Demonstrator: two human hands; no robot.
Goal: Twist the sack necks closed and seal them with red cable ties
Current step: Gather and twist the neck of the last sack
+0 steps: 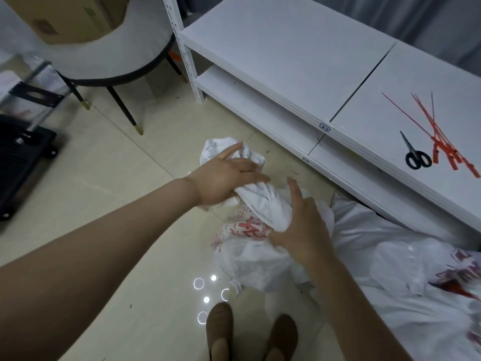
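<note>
A white sack with red print (250,246) stands on the tiled floor in front of my feet, its neck (265,201) gathered and twisted. My left hand (226,178) lies across the top of the neck with its fingers straight. My right hand (304,227) presses the neck's right side, fingers relaxed and forefinger raised. The loose top of the sack (229,149) bunches up beyond my left hand. Several red cable ties (440,136) lie on the white shelf top at the right. A second sack (406,269) lies at the lower right with a red tie (458,289) on it.
Black-handled scissors (416,155) lie beside the ties on the white shelving unit (286,61). A white chair with dark legs (112,63) and a cardboard box (67,16) stand at the back left. A black cart (20,157) sits at the far left.
</note>
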